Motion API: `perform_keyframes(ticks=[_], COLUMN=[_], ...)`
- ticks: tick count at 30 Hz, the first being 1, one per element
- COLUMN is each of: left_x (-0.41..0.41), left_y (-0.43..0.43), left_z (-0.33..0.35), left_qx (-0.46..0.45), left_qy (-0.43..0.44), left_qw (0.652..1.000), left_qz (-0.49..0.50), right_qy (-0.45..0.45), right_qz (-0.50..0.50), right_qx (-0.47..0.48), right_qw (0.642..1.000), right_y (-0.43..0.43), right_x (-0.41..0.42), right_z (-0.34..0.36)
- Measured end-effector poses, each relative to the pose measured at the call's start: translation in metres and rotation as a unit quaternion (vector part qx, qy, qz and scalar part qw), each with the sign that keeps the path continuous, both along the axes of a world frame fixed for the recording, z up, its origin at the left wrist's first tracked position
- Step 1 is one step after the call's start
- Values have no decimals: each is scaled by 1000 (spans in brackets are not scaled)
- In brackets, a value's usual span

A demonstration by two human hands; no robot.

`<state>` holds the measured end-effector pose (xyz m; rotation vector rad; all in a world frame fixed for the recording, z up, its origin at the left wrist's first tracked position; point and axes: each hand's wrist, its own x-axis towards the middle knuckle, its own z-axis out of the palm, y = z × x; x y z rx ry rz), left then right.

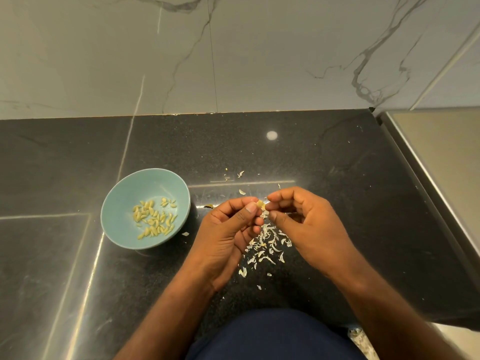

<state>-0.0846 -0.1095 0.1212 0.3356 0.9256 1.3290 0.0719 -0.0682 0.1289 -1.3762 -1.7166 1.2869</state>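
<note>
Seed (260, 203), small and pale yellow, is held just above the black countertop (337, 165), a little past the centre of the view toward five o'clock, caught between the fingertips of both hands. The left hand (228, 237) grips it from the nine o'clock side, thumb and forefinger curled and pinching it, the thumbnail facing up, the other fingers folded in underneath. The right hand (309, 224) comes in from three o'clock with its fingers bent, and its forefinger and thumb tips close on the seed's other end, where a pale scrap of skin shows; the two hands' fingertips nearly touch.

Under the hands, at six o'clock from the seed, a loose scatter of whitish husk scraps (267, 245) lies on the counter. A few stray flakes (241, 174) lie at twelve o'clock from the hands, well apart from the main scatter.

At nine o'clock from the left hand, near it but not touching, stands a light blue bowl (117, 193). Its bottom carries a loose heap of peeled yellow seeds (153, 219). A small dark bit (208, 206) lies on the counter between the bowl and the left hand.

A grey-veined marble wall (259, 61) rises behind the counter at twelve o'clock. A pale ledge (441, 157) borders the counter at three o'clock. Dark blue clothing (272, 336) shows at six o'clock, between the forearms.
</note>
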Motion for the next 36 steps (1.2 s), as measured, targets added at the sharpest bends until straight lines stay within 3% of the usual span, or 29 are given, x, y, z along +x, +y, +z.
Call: perform_keyframes(ticks=[3,7,10,13,15,23,36], left_x=[1,2,0,0,-1,-2,1], left_y=[0,-2,-5,-7,-7,-7,-8], left_z=[-2,-2,-4,-5,-4,-2,1], left_qx=[5,13,34,67,78,102,102], left_qy=[21,53,170,311,352,384,410], left_qw=[1000,999,985,948,933,918,906], left_qz=[5,1,-3,-4,1,5,12], right_qy=[52,49,51,59,76,170,161], right_qz=[-4,6,17,13,4,-14,-16], right_qx=[16,35,30,24,13,-47,-67], right_qw=[998,998,998,998,997,984,985], right_y=[-2,-2,-3,-4,-4,-5,-12], right_x=[-2,-4,-4,-4,-5,-6,-12], right_z=[4,3,4,0,-1,-3,-7])
